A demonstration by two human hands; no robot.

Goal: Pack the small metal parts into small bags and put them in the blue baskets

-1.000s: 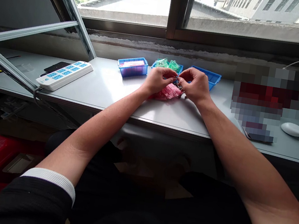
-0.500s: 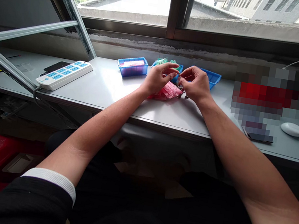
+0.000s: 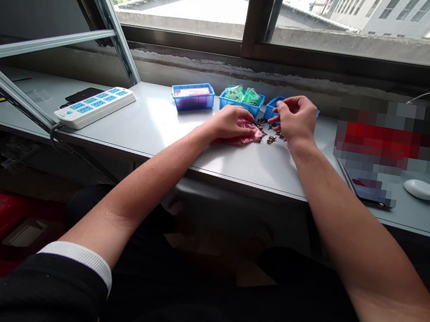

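Note:
My left hand [image 3: 229,123] is down at the table with its fingers closed on a crumpled pink plastic bag [image 3: 238,138]. To the right of the bag lie several small dark metal pieces [image 3: 271,139], too small to name. My right hand [image 3: 297,119] is raised in front of the right blue bin [image 3: 272,104] and hides much of it. Its thumb and fingers are pinched together; whatever is between them cannot be made out. Just behind my left hand stands the middle blue bin [image 3: 224,103], filled with green plastic packets [image 3: 244,95].
Another blue bin [image 3: 191,104] with pink and purple contents stands to the left. A white power strip [image 3: 95,108] and a metal frame [image 3: 123,54] are farther left. On the right are a white mouse [image 3: 420,189] and a blurred-out area. The window is behind the table.
My hands, close together over the pink bag before, have parted. The left has lowered onto the bag; the right has moved right towards the right bin. The green packets and metal pieces show more.

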